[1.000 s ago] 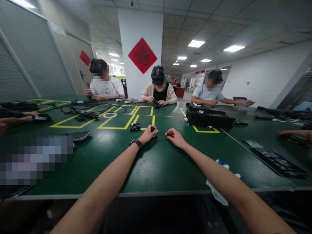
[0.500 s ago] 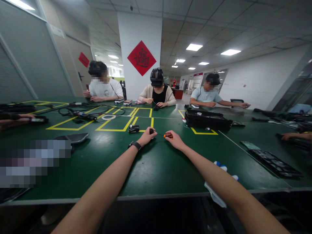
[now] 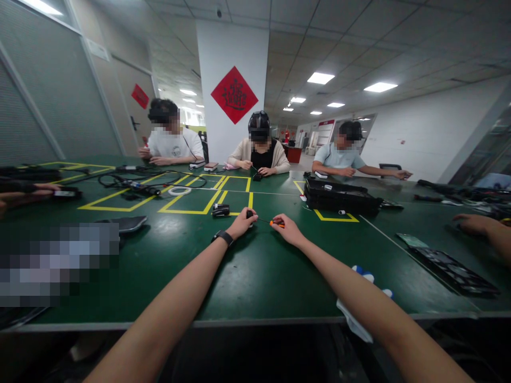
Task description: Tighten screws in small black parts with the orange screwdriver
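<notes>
Across the broad, glossy green table [image 3: 235,284], the right hand [image 3: 290,231] is gripping an orange-handled, thin-shafted screwdriver [image 3: 272,223], apparently working at the small black part [image 3: 249,214] the left hand [image 3: 241,224] is pinching, the next move needing steady alignment

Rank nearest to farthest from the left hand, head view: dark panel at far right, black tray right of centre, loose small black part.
From the left hand:
1. Small black part: just left and slightly beyond.
2. Black tray: to the right, farther back.
3. Dark panel: far right.
</notes>
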Motion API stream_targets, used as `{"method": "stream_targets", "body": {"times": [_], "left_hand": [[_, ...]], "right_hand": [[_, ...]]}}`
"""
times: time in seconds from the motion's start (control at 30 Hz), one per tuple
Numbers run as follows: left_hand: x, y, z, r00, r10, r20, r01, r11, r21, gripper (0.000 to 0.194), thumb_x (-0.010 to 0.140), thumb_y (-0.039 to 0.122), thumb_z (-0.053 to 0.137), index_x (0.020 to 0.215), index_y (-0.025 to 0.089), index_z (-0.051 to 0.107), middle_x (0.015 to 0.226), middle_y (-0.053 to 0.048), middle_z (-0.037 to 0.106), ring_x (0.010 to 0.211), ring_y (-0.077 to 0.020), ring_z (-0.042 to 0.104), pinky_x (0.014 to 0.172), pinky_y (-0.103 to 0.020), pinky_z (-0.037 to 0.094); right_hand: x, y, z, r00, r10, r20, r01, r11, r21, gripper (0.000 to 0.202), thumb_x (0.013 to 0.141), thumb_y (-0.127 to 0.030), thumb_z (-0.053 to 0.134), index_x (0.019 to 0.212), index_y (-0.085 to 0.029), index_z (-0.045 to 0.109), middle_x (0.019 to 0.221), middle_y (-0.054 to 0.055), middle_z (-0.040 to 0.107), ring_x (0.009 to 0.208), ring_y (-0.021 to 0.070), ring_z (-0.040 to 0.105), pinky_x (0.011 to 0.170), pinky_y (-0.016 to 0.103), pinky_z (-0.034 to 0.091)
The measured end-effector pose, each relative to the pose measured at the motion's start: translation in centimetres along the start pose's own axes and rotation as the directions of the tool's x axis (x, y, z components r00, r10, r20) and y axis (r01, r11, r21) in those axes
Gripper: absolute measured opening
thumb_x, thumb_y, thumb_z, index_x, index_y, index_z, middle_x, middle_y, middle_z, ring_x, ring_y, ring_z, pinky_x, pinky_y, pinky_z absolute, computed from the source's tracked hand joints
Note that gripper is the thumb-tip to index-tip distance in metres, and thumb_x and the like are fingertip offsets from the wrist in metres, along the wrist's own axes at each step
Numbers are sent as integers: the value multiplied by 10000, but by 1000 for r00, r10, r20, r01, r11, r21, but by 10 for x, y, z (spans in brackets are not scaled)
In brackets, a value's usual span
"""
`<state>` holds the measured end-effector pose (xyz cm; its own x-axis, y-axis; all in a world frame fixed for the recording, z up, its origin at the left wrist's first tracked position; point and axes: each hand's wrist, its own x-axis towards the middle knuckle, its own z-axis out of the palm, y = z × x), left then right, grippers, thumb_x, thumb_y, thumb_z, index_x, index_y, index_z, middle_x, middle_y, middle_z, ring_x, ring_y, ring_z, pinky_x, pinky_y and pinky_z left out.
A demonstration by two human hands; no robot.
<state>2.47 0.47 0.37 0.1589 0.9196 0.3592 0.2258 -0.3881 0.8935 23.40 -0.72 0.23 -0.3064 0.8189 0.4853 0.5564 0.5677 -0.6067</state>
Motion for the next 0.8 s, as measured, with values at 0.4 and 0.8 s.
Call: {"method": "stream_targets", "body": {"times": [0.4, 0.8], "left_hand": [[-2, 3, -1, 1000, -26, -5, 26, 999, -34, 249, 701, 322, 501, 906, 184, 467, 727, 4, 544, 678, -110, 515, 641, -252, 397], [0, -1, 0, 1000, -18, 0, 18, 999, -49, 239, 699, 306, 498, 903, 187, 465, 728, 6, 539, 671, -105, 517, 641, -246, 398]], "right_hand": [[2, -1, 0, 999, -23, 26, 25, 998, -50, 179, 775, -292, 449, 773, -151, 559, 796, 30, 562, 750, 122, 488, 709, 253, 364], [3, 0, -1, 998, -34, 50, 41, 989, -144, 337, 844, -263, 309, 655, -146, 563, 740, 44, 541, 728, 126, 469, 710, 255, 349]]}}
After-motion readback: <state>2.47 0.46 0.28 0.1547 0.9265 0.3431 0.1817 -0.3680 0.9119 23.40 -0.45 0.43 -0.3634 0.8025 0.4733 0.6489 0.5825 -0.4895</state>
